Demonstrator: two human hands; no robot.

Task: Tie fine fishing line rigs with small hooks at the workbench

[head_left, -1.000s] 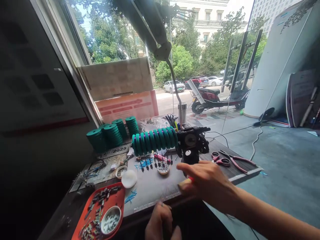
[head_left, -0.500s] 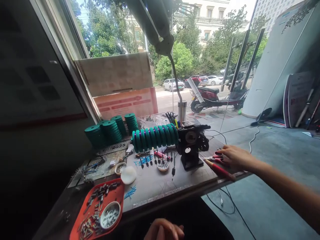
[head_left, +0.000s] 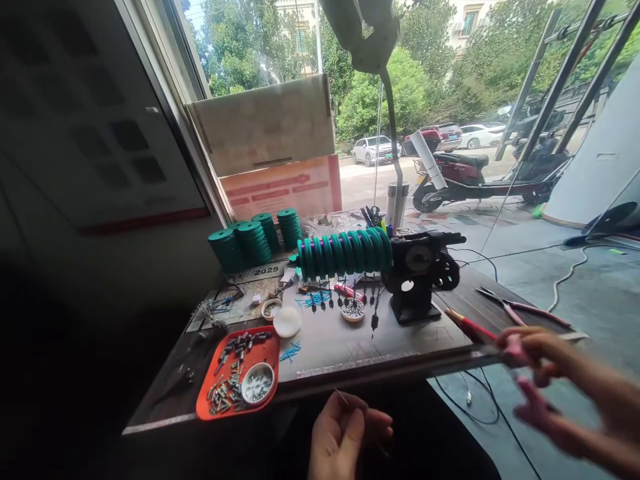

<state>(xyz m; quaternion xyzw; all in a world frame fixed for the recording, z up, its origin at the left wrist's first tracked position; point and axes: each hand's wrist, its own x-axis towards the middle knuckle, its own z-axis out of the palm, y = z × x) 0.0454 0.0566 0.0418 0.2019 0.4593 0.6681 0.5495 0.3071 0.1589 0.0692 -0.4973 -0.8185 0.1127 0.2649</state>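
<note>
My right hand (head_left: 537,360) is off the near right corner of the surface (head_left: 350,343), curled around the pink-handled scissors (head_left: 530,387); the frame is smeared there, but pink loops show at the fingers, so I read it as gripping them. I judge the scissors light and rigid, steel blades with smooth plastic loops, best held through the loops with the blades kept away from the wrist. The forearm comes in from the right edge, wrist roughly level, fingers bent inward.

My left hand (head_left: 345,433) sits low at the near edge, below the surface, palm turned up and fingers loosely pinched on a thin wire (head_left: 341,397) poking from the fingertips. That wire looks springy and easy to lose, so a fingertip pinch close to its end suits it.

On the surface, a red pencil (head_left: 470,327) lies just left of my right hand, pliers (head_left: 520,307) farther right, a black winder (head_left: 417,277) with green spools (head_left: 345,253) in the middle, and an orange tray (head_left: 237,373) at near left.
</note>
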